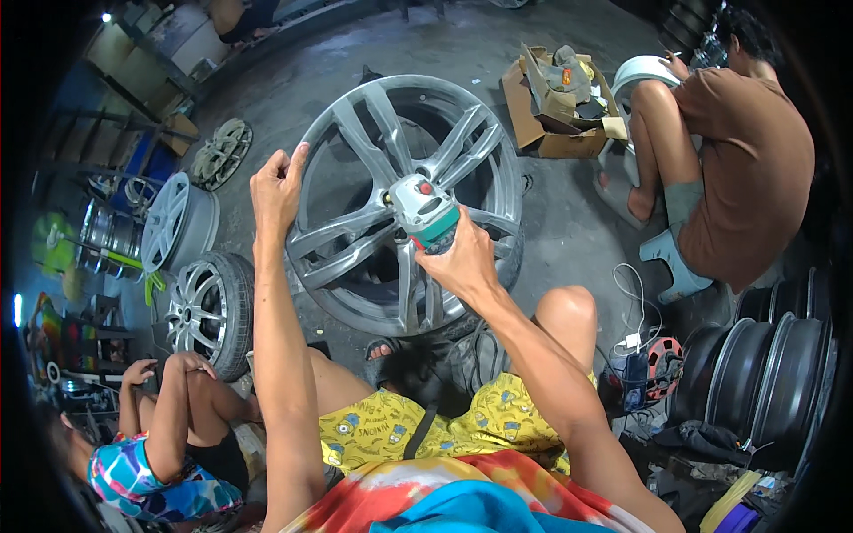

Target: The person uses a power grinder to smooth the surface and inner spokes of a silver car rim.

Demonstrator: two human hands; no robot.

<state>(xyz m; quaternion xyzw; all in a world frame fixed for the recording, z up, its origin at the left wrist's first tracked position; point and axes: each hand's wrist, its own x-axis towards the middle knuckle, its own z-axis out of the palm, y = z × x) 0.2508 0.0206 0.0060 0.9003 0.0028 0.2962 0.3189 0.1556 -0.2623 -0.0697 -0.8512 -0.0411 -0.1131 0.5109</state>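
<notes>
My right hand (464, 258) is wrapped round the teal body of an angle grinder (426, 207) with a grey head and a red button. Its head sits over the hub of a large bare-metal alloy wheel rim (322, 236) lying in front of me; the disc underneath is hidden. At the rim's left edge, my left hand (279, 188) is closed, fingers curled on the outer side and thumb along the edge. The rim has paired spokes with dull grey, scuffed surfaces, and a dark round shape shows beneath it.
An open cardboard box (560, 133) of odds and ends stands beyond the rim. At right a person in brown (746, 169) sits on a stool beside a white rim. A tyred wheel (235, 311) and another seated person (160, 453) are at left. Dark rims (742, 377) stand at lower right.
</notes>
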